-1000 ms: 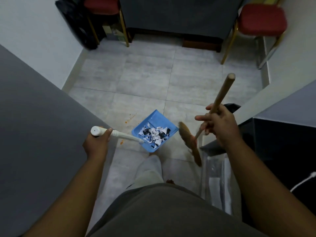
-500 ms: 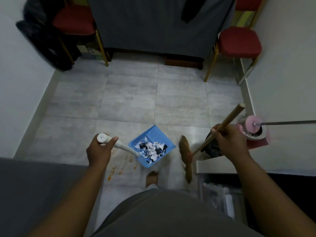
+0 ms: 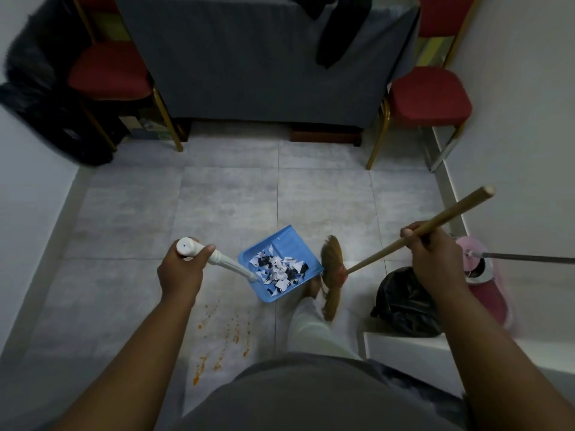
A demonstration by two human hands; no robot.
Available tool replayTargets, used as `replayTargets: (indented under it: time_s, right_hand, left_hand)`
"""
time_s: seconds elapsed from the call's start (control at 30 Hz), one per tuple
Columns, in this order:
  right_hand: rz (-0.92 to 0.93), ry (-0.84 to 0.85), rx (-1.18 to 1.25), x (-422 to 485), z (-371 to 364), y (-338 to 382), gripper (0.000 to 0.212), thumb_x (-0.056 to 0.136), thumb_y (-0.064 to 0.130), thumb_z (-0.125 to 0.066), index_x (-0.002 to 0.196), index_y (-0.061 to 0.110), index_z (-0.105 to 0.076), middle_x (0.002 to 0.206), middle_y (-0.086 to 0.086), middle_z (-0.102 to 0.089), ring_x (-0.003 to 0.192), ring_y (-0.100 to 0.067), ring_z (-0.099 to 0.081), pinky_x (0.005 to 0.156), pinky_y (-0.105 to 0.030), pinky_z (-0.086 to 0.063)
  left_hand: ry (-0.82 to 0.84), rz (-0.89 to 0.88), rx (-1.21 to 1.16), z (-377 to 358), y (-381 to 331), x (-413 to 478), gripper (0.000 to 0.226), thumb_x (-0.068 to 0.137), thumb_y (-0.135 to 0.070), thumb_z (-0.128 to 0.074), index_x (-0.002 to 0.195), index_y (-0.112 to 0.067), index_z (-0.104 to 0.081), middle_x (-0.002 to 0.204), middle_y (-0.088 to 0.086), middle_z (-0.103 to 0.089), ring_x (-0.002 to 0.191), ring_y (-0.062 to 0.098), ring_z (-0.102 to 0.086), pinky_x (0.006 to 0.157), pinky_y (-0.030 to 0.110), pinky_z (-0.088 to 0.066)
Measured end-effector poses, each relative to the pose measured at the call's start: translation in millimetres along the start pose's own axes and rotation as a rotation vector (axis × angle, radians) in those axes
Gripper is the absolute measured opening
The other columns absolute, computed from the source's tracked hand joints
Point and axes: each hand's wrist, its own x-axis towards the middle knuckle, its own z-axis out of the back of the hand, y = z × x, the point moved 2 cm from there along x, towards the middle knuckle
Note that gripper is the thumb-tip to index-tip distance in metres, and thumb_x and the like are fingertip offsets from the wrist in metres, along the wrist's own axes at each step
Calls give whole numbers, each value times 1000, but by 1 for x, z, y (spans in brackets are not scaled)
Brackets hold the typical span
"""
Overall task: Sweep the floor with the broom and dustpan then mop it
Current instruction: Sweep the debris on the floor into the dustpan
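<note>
Head view: left hand (image 3: pixel 182 272) has its fingers wrapped round the white handle of the blue dustpan (image 3: pixel 281 244). Pan looks lifted and is loaded with paper scraps (image 3: pixel 280 270). Right hand (image 3: pixel 435 259) grips the broom (image 3: pixel 332 275) shaft, bristles just beside the pan's right edge. Black bin bag (image 3: pixel 401 303) lies right of the pan, nearer the right hand, so dumping likely means swinging the pan rightward. Orange stains (image 3: pixel 224 337) not yet mopped. No readable writing.
</note>
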Motion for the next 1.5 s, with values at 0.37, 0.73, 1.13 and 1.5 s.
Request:
replayTargets:
  time_s: [0.37, 0.73, 1.13, 1.5]
  right_hand:
    - [-92, 16, 71, 180, -6, 11, 16, 97, 30, -57, 101, 17, -65, 84, 1, -64, 77, -11, -59, 65, -27, -44]
    - [-240, -145, 130, 252, 24, -9, 9, 95, 31, -60, 99, 25, -66, 88, 12, -64, 87, -3, -58, 68, -21, -41]
    - [-517, -467, 104, 273, 29, -1, 8, 94, 28, -61, 86, 30, -62, 81, 11, -62, 78, -15, -61, 65, -26, -46]
    - [-887, -889, 67, 176, 0, 49, 2, 92, 29, -65, 90, 29, -66, 79, 8, -68, 75, -9, -62, 69, -20, -45]
  left_hand:
    - [81, -84, 100, -130, -131, 118, 27, 72, -38, -85, 88, -32, -65, 89, -7, -71, 87, 21, -69, 81, 38, -56]
    - [301, -274, 184, -269, -241, 187, 25, 75, -33, -83, 90, -33, -62, 86, -18, -63, 80, 6, -60, 66, 26, -47]
    - [860, -522, 330, -433, -370, 253, 30, 77, -31, -83, 102, -32, -68, 97, -17, -67, 91, 5, -62, 78, 25, -49]
    - [1307, -806, 480, -550, -445, 202, 27, 76, -26, -84, 97, -20, -69, 90, -4, -68, 84, 12, -62, 71, 25, -45]
